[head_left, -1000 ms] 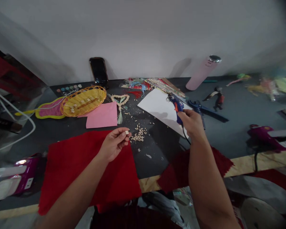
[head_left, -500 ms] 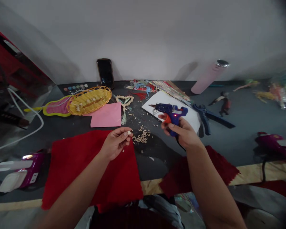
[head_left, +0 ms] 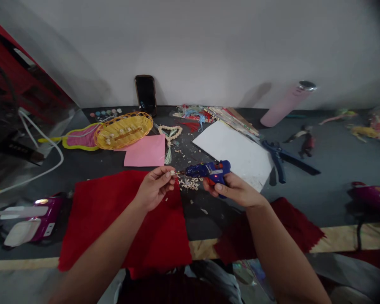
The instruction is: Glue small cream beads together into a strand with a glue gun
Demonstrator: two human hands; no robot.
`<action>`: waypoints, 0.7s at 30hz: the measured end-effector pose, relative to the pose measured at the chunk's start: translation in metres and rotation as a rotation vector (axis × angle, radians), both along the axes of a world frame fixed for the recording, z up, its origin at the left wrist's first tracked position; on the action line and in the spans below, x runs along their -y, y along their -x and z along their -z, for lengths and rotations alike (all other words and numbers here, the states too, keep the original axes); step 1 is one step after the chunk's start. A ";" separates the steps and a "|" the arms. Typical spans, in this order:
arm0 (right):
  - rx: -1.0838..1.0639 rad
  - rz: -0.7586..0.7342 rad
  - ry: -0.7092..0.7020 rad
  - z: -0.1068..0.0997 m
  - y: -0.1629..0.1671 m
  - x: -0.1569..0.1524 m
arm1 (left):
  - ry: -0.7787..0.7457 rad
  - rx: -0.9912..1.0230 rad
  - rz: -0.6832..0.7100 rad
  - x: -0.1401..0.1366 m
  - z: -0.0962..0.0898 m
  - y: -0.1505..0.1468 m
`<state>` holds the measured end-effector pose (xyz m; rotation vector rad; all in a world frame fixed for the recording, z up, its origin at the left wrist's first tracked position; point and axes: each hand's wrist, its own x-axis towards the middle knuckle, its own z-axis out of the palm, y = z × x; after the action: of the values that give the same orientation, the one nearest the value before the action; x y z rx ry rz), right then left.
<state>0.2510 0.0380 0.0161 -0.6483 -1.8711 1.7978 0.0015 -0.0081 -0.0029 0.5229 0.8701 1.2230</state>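
Between thumb and fingertips, my left hand (head_left: 155, 188) pinches a small pale wooden piece (head_left: 172, 172) above the red felt (head_left: 98, 215). My right hand (head_left: 236, 190) is wrapped round the grip of a blue hot glue gun (head_left: 209, 169) with an orange trigger and a lit red light. The gun's nozzle points left and is right at the little piece; whether it touches, I cannot tell. Below the nozzle lies a loose pile of similar small pieces (head_left: 190, 183). Past them is a triangular beaded ornament (head_left: 170, 131) with a pale green tassel.
A pink sheet (head_left: 145, 153) and a yellow woven basket (head_left: 123, 131) lie left of centre, a phone (head_left: 146, 93) leaning behind. White paper (head_left: 234, 147), blue-handled pliers (head_left: 280, 158) and a pink bottle (head_left: 286, 105) are to the right. A purple device (head_left: 46, 217) sits at left.
My right hand has brought the glue gun left and down, so its nozzle is now at the small piece. My left hand keeps its pinch in nearly the same place.
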 end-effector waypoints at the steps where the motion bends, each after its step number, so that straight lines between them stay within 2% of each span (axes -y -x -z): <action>1: 0.008 -0.005 -0.006 0.001 0.000 0.000 | 0.003 -0.002 0.003 0.000 0.000 0.000; 21: 0.038 -0.041 -0.064 -0.001 0.003 -0.002 | 0.018 -0.005 0.004 0.001 -0.002 -0.002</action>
<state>0.2476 0.0398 0.0166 -0.6293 -1.9718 1.7544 0.0031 -0.0092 -0.0004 0.5131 0.8835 1.2094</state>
